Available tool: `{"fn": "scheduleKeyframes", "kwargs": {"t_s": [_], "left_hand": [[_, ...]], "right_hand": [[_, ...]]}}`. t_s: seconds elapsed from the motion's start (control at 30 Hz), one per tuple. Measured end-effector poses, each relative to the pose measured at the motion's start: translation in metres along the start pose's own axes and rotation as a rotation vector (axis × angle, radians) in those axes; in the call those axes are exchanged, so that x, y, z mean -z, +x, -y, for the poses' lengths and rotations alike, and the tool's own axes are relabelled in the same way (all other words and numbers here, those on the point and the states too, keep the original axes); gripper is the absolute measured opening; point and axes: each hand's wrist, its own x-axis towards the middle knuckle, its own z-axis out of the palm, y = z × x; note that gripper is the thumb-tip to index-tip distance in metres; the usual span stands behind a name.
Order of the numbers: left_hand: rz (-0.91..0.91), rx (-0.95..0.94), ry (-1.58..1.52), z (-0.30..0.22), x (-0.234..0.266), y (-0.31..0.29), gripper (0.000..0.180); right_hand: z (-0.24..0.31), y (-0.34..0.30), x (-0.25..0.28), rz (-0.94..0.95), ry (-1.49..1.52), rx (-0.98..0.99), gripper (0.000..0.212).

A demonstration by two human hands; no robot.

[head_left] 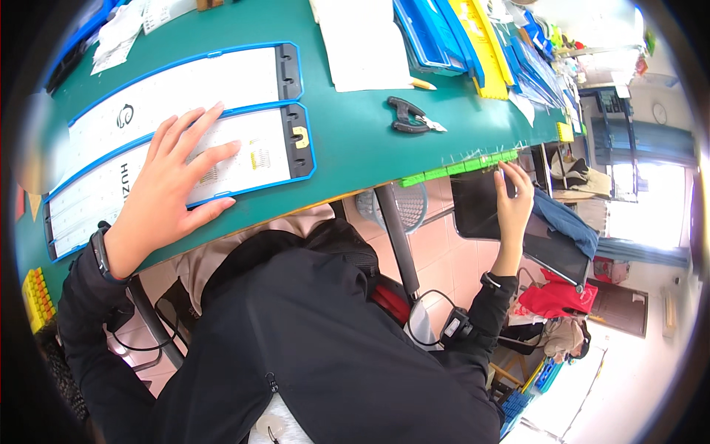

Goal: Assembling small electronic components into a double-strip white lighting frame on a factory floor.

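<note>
Green tabletop: a broad work surface, its near edge running just in front of the person's body.
Blue-rimmed boards: two long white panels with dark notched ends; the far board lies just beyond the near board, both on the left of the tabletop.
Paper: a white sheet beyond the cutters, near a blue tray and a yellow tray.
Left hand: palm down over the near board, fingers spread wide, nothing gripped. If this hand leaned or slid, it could push the board askew or disturb the small markings or parts by its fingertips; too small to tell which.
Right hand: at the tabletop's near edge, thumb and fingers drawn close together; whether this hand pinches anything cannot be told.
Green strip: segmented, along the near edge, its right end at the right fingertips. A sideways knock from them could shift the strip or tip it off the edge.
Side cutters: black-handled pair, lying free between boards and strip.
Wires: thin upright leads along the strip; a brushing finger might bend them.
</note>
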Motion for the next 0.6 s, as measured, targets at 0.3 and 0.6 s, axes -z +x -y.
{"fn": "scheduleKeyframes", "kwargs": {"t_s": [0.3, 0.6], "left_hand": [[-0.095, -0.075, 0.028, 0.015, -0.021, -0.005, 0.049], [-0.194, -0.123, -0.024, 0.014, -0.027, -0.007, 0.05]], "right_hand": [[-0.016, 0.001, -0.019, -0.05, -0.136, 0.026, 0.017], [-0.055, 0.003, -0.029, 0.049, -0.049, -0.077, 0.019]]}}
